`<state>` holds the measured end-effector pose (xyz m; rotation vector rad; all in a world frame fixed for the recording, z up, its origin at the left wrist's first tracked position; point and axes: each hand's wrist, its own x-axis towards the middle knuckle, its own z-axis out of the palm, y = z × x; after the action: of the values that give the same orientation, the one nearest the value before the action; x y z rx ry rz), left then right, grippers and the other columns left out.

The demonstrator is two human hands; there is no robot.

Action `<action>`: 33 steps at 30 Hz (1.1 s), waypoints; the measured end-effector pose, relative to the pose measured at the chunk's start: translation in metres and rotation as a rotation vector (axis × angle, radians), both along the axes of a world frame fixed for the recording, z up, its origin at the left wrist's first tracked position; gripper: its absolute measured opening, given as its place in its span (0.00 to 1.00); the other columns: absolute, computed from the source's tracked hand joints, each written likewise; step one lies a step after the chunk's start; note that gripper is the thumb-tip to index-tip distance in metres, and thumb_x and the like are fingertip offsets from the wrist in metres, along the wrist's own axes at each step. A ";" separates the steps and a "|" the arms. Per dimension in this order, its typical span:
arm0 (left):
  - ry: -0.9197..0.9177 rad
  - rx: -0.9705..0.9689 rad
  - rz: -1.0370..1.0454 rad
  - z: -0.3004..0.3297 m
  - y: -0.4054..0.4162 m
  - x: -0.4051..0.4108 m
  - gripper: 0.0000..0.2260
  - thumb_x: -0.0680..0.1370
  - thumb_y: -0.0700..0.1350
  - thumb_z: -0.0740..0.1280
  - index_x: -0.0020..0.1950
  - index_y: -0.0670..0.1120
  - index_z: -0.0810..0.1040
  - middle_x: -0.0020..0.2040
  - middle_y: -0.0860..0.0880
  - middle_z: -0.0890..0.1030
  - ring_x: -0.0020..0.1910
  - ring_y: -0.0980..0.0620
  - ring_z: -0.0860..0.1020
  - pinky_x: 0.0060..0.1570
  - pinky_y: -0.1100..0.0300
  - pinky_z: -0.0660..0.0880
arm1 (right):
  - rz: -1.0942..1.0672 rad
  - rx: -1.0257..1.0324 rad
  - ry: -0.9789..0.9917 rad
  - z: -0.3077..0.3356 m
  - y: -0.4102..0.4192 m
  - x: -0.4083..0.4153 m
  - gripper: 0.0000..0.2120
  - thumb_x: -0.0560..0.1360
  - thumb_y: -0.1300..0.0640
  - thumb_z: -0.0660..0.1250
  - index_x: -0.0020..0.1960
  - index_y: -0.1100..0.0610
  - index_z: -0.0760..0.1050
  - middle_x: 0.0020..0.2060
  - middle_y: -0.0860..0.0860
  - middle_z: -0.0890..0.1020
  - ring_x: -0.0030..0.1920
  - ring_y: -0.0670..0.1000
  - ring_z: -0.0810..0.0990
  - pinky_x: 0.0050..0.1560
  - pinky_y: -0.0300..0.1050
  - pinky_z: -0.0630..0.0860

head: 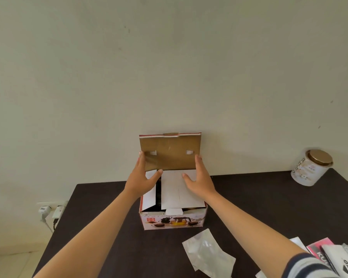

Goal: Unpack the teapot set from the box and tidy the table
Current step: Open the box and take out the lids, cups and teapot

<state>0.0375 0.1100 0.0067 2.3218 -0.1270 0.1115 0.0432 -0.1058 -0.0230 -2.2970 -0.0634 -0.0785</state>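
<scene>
Toward the far edge: the teapot-set box (173, 218) stands on the dark table (109, 227), near the wall (169, 67), its brown lid flap (170, 151) raised upright.
Left hand (142, 177): fingers straight, touching the flap's left edge, thumb over a white inner flap (150, 195).
Right hand (200, 177): fingers straight at the flap's right edge, thumb on the white insert (179, 191).
Open room: bare tabletop left of the box and between box and tin.
Far right corner: white tin (309, 167) with gold lid.
Near edge: clear plastic bag (208, 253); printed packets (329, 255) at the near right corner.
Room: wall sockets (50, 210) with plugs beyond the left edge.
</scene>
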 end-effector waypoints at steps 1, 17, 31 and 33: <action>0.035 0.046 -0.010 -0.005 0.001 0.003 0.41 0.75 0.61 0.63 0.77 0.52 0.41 0.78 0.50 0.53 0.74 0.45 0.61 0.67 0.51 0.65 | 0.008 -0.040 0.023 -0.006 0.001 0.001 0.41 0.77 0.44 0.63 0.79 0.53 0.41 0.78 0.50 0.43 0.77 0.50 0.48 0.73 0.45 0.50; 0.195 0.359 -0.068 -0.056 0.002 -0.032 0.33 0.80 0.61 0.50 0.78 0.48 0.41 0.77 0.53 0.38 0.75 0.54 0.37 0.73 0.44 0.47 | 0.129 -0.530 0.167 -0.018 0.006 -0.022 0.35 0.79 0.35 0.47 0.79 0.52 0.42 0.76 0.52 0.33 0.77 0.53 0.36 0.73 0.61 0.47; 0.168 0.209 -0.053 -0.060 0.002 -0.051 0.25 0.83 0.52 0.48 0.78 0.48 0.47 0.78 0.54 0.42 0.76 0.55 0.39 0.73 0.45 0.47 | 0.109 -0.537 0.138 -0.013 0.036 -0.090 0.36 0.75 0.33 0.55 0.77 0.50 0.51 0.78 0.56 0.42 0.76 0.59 0.36 0.69 0.66 0.33; 0.162 0.204 -0.051 -0.062 0.003 -0.051 0.24 0.83 0.51 0.48 0.78 0.48 0.47 0.78 0.54 0.42 0.76 0.55 0.39 0.73 0.44 0.47 | 0.092 -0.534 0.181 -0.011 0.046 -0.095 0.42 0.72 0.30 0.56 0.77 0.50 0.49 0.77 0.57 0.39 0.76 0.60 0.34 0.69 0.67 0.32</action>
<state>-0.0133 0.1127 -0.0550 2.5171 -0.1207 -0.1207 -0.0520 -0.0597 -0.0339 -2.8185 -0.1069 0.2200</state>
